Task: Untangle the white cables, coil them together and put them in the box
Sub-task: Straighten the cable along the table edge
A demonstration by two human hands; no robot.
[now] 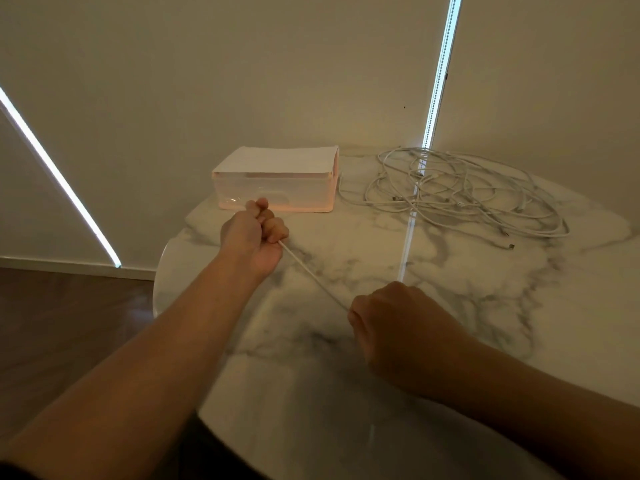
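One white cable (313,277) runs taut between two fists: thin, light and limp by the look of it, probably slick, so it wants a firm wrap-around grip. The left hand (254,233) clenches it just in front of the box (277,192) and the right hand (398,327) grips it nearer the body. The tangle of white cables (467,192) sprawls at the far right of the marble table (485,306), well apart from both hands.

Round marble table (450,341), grey-veined. Beige walls (242,64). Bright light strip (440,74) at 1 o'clock; second strip (52,168), slanted, at 9. Dark wood floor (69,323) at 8.
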